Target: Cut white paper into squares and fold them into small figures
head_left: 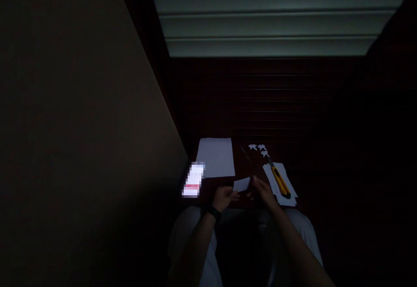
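Observation:
Between my two hands is a small white piece of paper [241, 185], held just above the near edge of the dark table. My left hand [224, 197], with a dark band on its wrist, pinches the paper at its lower left. At the upper right corner, the fingers of my right hand [261, 188] close on the same piece. A yellow utility knife [280, 182] lies to the right of my right hand, on a stack of white paper pieces [288, 175]. Its blade points away from me. Dim light blurs the fingertips.
Large white sheets [215, 157] lie at the table's back left. A lit phone [193, 180], pixelated, is in front of them. Several small white paper cutouts [261, 147] sit at the back right, near a thin dark pen-like object [245, 154]. A wall [130, 104] rises at the left.

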### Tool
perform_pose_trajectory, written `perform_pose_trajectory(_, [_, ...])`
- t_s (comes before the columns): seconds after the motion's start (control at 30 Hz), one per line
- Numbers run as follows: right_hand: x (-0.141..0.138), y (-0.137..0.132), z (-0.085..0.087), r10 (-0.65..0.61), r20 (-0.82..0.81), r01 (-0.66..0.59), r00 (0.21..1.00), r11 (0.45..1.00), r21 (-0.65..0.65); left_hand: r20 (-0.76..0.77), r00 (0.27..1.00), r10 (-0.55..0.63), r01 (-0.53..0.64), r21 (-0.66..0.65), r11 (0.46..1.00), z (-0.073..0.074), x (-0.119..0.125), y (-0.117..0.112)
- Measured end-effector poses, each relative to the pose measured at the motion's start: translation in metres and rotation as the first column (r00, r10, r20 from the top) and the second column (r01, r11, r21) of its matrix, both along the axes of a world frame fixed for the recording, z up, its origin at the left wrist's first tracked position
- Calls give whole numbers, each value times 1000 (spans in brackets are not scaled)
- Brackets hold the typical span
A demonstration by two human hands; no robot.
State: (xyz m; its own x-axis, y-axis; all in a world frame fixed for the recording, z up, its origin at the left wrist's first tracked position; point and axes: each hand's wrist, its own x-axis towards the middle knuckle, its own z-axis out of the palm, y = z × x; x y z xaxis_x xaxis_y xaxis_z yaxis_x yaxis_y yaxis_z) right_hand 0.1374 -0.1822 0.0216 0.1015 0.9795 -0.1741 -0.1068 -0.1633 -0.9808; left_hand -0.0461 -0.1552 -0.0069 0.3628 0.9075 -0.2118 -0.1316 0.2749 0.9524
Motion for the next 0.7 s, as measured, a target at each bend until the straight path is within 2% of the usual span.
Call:
perform_pose_trajectory(0.23, [-2, -1, 0, -19, -104, 15, 994, 999, -45, 8, 1000, -20, 19, 10, 1000, 12, -2, -1])
perform_pose_trajectory(0.4, [-5, 0, -4, -33, -142, 26, 989, 998, -56, 50, 999, 16, -15, -29, 999, 19, -4, -1])
perform_pose_trajectory(0.7, [-6, 1, -3, -31, -151, 21, 988, 997, -68, 104, 994, 42, -37, -50, 998, 30, -5, -4])
